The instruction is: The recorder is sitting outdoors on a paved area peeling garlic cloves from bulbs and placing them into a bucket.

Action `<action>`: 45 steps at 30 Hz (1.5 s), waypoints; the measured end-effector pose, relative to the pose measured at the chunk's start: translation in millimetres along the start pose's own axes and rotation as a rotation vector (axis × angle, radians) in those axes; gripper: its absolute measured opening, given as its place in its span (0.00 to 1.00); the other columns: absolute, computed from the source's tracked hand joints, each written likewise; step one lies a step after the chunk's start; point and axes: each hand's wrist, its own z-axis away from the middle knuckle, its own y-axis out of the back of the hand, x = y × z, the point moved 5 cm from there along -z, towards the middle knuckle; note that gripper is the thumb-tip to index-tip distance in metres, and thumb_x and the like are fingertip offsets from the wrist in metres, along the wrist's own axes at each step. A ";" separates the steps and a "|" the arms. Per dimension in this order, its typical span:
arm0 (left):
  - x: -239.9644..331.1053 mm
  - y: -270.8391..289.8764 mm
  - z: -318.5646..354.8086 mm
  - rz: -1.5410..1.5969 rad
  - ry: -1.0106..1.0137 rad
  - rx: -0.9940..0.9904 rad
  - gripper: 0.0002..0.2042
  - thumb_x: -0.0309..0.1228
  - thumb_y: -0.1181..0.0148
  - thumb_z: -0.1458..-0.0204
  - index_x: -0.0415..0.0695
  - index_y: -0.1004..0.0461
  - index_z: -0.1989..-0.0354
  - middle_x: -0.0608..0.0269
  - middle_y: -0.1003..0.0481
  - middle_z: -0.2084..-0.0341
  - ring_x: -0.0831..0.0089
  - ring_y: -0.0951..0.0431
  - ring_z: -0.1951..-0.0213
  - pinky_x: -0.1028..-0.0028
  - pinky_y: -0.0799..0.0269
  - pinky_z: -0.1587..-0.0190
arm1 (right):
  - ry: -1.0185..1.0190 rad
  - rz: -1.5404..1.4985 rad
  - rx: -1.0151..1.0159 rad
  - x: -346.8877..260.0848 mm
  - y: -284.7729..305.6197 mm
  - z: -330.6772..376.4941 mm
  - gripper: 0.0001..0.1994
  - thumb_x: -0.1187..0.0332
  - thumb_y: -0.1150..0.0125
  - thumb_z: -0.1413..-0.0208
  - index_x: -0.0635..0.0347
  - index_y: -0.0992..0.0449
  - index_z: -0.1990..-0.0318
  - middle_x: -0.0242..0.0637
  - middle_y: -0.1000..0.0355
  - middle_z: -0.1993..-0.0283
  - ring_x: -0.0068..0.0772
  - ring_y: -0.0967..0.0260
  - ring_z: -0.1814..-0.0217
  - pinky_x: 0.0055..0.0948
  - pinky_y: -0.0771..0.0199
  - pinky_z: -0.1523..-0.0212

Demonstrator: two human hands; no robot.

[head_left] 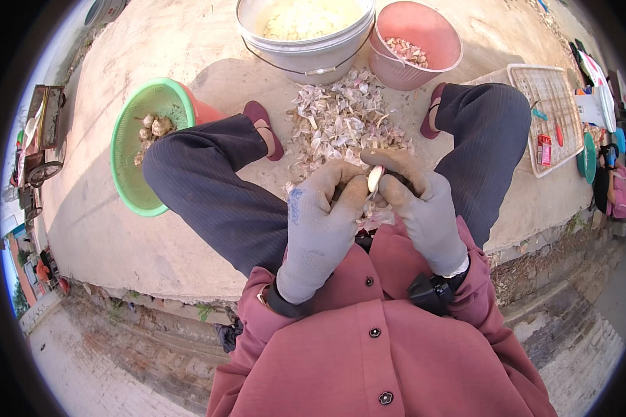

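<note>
A pale garlic clove (375, 178), partly bare with a bit of purplish skin at its top, sits between my two gloved hands, above my lap. My left hand (325, 222) wears a grey work glove with a blue mark; its fingers are bent and its thumb presses against the clove's left side. Also in a grey glove, dirty at the fingertips, my right hand (417, 201) pinches the clove from the right. Loose skin hangs just under the fingers. A heap of garlic skins (341, 118) covers the ground between my feet.
Beyond the heap stand a large white bucket (306, 59) of peeled cloves and a pink bucket (415, 76) with unpeeled cloves. At left, a green basket (126, 177) holds garlic bulbs. A crate (560, 104) lies at right. Behind me, the concrete ends at a stepped edge.
</note>
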 end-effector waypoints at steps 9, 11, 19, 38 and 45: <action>10.4 -8.4 -2.5 -0.573 -0.404 0.144 0.03 0.25 0.43 0.43 0.40 0.28 0.68 0.51 0.29 0.74 0.52 0.24 0.70 0.62 0.30 0.68 | 0.045 0.033 -0.025 -1.7 -8.4 5.1 0.18 0.74 0.51 0.35 0.68 0.29 0.40 0.43 0.29 0.45 0.33 0.30 0.43 0.30 0.31 0.42; 9.7 -8.8 -2.0 -0.565 -0.395 0.138 0.03 0.25 0.43 0.43 0.40 0.28 0.67 0.50 0.29 0.74 0.52 0.24 0.70 0.62 0.30 0.68 | 0.032 -0.009 -0.031 -0.8 -7.8 3.6 0.18 0.73 0.51 0.34 0.68 0.29 0.39 0.42 0.28 0.46 0.31 0.29 0.45 0.28 0.29 0.44; 5.2 -2.3 -5.2 -0.414 -0.197 0.080 0.04 0.25 0.43 0.44 0.37 0.27 0.67 0.49 0.27 0.75 0.54 0.24 0.72 0.63 0.30 0.69 | -0.256 -0.137 -0.031 12.0 1.1 0.0 0.18 0.71 0.49 0.33 0.70 0.31 0.39 0.37 0.25 0.54 0.20 0.24 0.59 0.21 0.21 0.62; -15.6 -11.6 2.4 -0.141 0.008 -0.014 0.06 0.27 0.44 0.41 0.36 0.25 0.63 0.55 0.24 0.75 0.68 0.20 0.72 0.70 0.28 0.70 | -0.292 -0.117 0.022 28.8 2.8 -0.2 0.13 0.70 0.50 0.32 0.65 0.24 0.48 0.26 0.30 0.67 0.12 0.39 0.72 0.16 0.34 0.70; -12.2 -9.7 0.5 -0.167 -0.015 -0.099 0.10 0.27 0.44 0.40 0.36 0.24 0.55 0.57 0.23 0.71 0.72 0.19 0.71 0.73 0.27 0.69 | -0.247 -0.090 -0.081 26.4 -2.4 -0.8 0.21 0.66 0.56 0.31 0.63 0.35 0.34 0.23 0.34 0.69 0.12 0.42 0.73 0.15 0.40 0.71</action>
